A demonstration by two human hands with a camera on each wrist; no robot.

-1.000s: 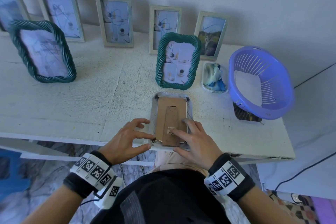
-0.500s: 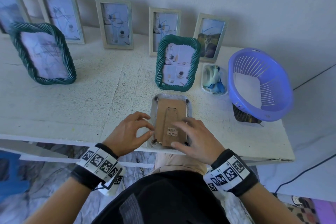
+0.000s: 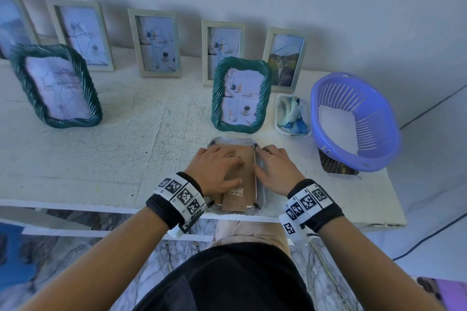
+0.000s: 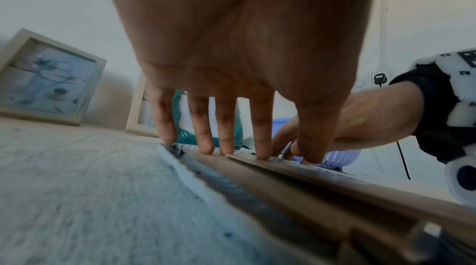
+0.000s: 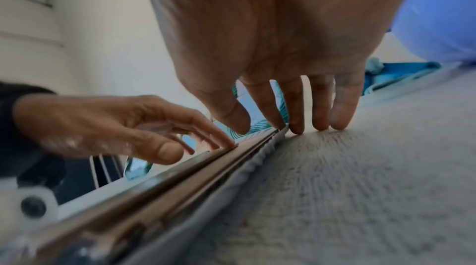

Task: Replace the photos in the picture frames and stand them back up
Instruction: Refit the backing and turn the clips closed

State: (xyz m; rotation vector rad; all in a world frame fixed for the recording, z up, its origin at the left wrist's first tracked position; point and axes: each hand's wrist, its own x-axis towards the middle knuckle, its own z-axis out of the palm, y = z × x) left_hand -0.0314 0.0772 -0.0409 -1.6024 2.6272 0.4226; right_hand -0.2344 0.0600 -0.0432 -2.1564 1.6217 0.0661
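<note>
Left hand (image 3: 217,171): laid flat, fingers straight and slightly spread, fingertips (image 4: 206,147) pressing down on brown backing board (image 3: 242,184) of face-down frame (image 3: 261,197); nothing gripped. Right hand (image 3: 275,169): extended and relaxed, placed along right edge of same frame, index fingertip at frame edge, remaining fingertips (image 5: 322,125) resting on bench (image 3: 101,159) just beside it; nothing gripped either. Marker-printed bands worn on both wrists.

Face-down frame: lying flat at near edge of bench, directly ahead of body, pale ribbed border visible around board, small dark clips at corners, small printed label near lower end of board.

Standing items behind: green rope-pattern frame (image 3: 241,94) upright just beyond face-down frame, photo fitted; second green rope-pattern frame (image 3: 56,87) well apart at far left, tilted back. Row of pale rectangular frames (image 3: 154,41) leaning against wall at rear, each with picture fitted.

Right side of bench: small white tub (image 3: 292,115) with blue and pale cloth inside, beside purple slotted basket (image 3: 356,118) containing white sheets. Dark flat object partly under basket; identity not discernible.
</note>
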